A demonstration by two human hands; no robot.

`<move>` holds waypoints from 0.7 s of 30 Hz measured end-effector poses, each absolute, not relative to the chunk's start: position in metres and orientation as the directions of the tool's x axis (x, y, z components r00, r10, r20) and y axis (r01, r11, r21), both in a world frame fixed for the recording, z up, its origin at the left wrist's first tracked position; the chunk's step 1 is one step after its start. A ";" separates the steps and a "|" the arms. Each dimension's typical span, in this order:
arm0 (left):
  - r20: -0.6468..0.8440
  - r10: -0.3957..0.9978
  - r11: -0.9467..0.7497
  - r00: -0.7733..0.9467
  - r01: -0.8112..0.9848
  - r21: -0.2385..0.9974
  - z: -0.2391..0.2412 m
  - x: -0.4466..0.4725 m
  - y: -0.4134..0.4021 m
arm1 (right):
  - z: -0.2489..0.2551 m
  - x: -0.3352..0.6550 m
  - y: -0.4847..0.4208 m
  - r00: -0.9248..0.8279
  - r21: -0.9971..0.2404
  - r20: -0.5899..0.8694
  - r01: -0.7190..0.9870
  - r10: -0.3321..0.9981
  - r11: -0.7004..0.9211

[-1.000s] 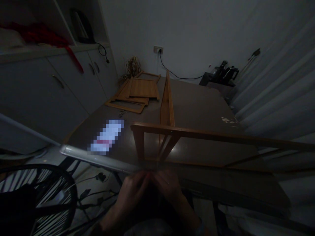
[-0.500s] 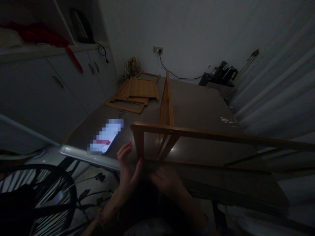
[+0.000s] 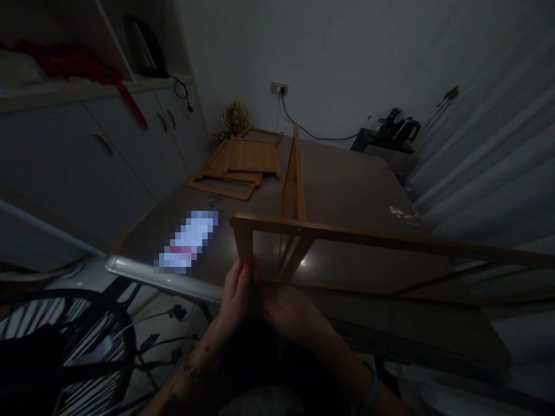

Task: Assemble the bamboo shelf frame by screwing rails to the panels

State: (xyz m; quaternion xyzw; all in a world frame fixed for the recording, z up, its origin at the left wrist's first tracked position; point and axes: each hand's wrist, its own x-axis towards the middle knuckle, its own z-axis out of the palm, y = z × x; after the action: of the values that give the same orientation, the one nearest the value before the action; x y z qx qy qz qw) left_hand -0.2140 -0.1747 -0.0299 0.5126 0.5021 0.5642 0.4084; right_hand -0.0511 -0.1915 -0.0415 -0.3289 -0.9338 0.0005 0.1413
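Note:
A long wooden frame (image 3: 355,234) stands on its edge along the near side of the table. My left hand (image 3: 236,292) is closed round the lower part of its left end post, thumb on the near face. Close beside it, under the frame's lower rail, is my right hand (image 3: 288,312). Its fingers are curled in toward the lower left corner; deep shadow hides the tips and whatever they hold. Behind the frame, an upright wooden panel (image 3: 295,179) runs away from me, meeting it near a crosspiece (image 3: 298,254).
Several wooden panels (image 3: 254,156) lie stacked at the back left of the table (image 3: 347,179). A lit phone (image 3: 188,241) and small metal pieces (image 3: 214,199) lie nearer. A black woven chair (image 3: 87,300) stands left. A black kettle (image 3: 403,132) is at the back right.
My left hand has moved slightly up and right and closed from open fingers onto the frame's end post. The right hand has barely shifted.

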 end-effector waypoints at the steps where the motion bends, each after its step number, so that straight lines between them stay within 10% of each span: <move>1: 0.160 0.977 -0.155 -0.144 0.046 0.987 -0.030 -0.215 -0.174 | -0.041 -0.053 -0.192 -0.738 -0.098 0.260 0.622 0.623 0.777; 21: 0.084 0.983 -0.088 -0.162 -0.013 0.996 -0.044 -0.215 -0.173 | -0.057 -0.063 -0.214 -0.469 -0.179 0.524 0.756 0.711 0.630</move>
State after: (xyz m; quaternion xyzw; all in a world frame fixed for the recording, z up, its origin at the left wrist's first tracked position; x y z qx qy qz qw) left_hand -0.2149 -0.1729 -0.0435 0.4739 0.5116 0.5650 0.4409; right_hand -0.0629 -0.2138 -0.0571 -0.4286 -0.8560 -0.0388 0.2865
